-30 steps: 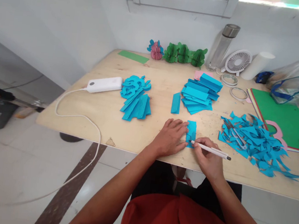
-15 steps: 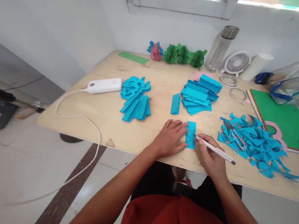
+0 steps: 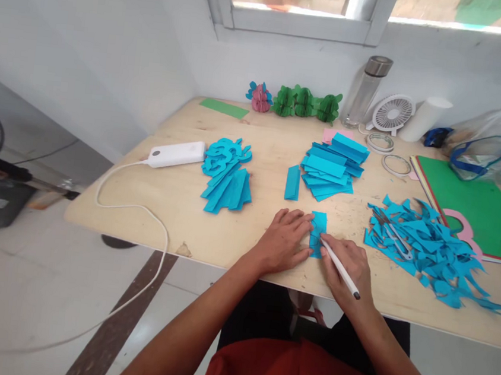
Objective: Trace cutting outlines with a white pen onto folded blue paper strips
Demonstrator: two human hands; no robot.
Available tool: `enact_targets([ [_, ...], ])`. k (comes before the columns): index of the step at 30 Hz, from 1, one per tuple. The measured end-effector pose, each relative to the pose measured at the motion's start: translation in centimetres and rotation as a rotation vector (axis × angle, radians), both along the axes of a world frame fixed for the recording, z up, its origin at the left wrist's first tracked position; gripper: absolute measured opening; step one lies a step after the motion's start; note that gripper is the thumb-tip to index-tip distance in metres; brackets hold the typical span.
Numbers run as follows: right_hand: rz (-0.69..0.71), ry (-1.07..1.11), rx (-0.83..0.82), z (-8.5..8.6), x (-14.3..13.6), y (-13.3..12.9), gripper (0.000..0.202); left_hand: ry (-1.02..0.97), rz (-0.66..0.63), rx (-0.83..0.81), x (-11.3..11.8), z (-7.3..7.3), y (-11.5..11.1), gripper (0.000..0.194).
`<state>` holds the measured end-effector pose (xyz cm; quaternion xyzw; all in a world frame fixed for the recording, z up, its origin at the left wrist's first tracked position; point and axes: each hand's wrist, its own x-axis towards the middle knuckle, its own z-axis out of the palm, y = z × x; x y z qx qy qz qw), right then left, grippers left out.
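Note:
A small blue paper [image 3: 319,221] with dark curved pen lines lies near the table's front edge. My left hand [image 3: 283,241] rests flat with fingers spread, its fingertips on the paper's left edge. My right hand [image 3: 349,269] grips a white pen [image 3: 341,268], whose tip is at the paper's right part, partly hidden by my fingers. Behind the paper are a folded blue strip [image 3: 293,182] and a pile of folded blue papers [image 3: 331,166]. Blue cut-out shapes and folded pieces [image 3: 229,176] lie to the left.
Blue scraps [image 3: 432,248] with a cutter [image 3: 397,236] lie at right, beside green sheets [image 3: 476,205]. A white power bank [image 3: 177,154] with a cable is at left. Along the wall stand green paper ornaments [image 3: 304,103], a bottle [image 3: 368,92] and a small fan [image 3: 392,113]. Tape rolls [image 3: 396,164] lie nearby.
My right hand has moved slightly left and down with the pen, which is now angled more steeply over the paper. The camera view has tilted up a little.

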<state>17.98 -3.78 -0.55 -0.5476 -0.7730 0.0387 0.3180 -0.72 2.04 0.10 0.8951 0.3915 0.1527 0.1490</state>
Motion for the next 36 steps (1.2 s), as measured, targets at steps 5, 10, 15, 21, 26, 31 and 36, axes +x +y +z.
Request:
enact_targets([
  [5,-0.015,0.012,-0.004,0.4,-0.3,-0.1,0.028,0.033,-0.030,-0.004,-0.1,0.3,0.2,0.035],
  [10,-0.012,0.009,-0.002,0.3,-0.3,-0.1,0.028,0.041,-0.085,0.006,-0.7,0.6,0.7,0.037],
  [15,-0.003,0.004,0.019,0.1,-0.2,-0.1,0.027,0.058,-0.156,0.021,-1.7,0.8,1.5,0.039],
  [21,0.008,0.001,0.042,-0.1,-0.1,0.0,0.027,0.080,-0.228,0.054,-2.4,0.8,2.3,0.043],
  [26,-0.010,0.000,0.017,0.0,-0.2,-0.1,0.028,0.108,-0.252,0.064,-2.6,0.9,2.7,0.042],
  [31,0.036,0.004,0.051,0.0,-0.1,0.0,0.030,0.087,-0.264,0.079,-2.8,0.9,3.0,0.040],
  [36,0.037,0.007,0.061,-0.2,-0.1,0.1,0.029,0.070,-0.285,0.081,-2.9,0.8,3.3,0.040],
])
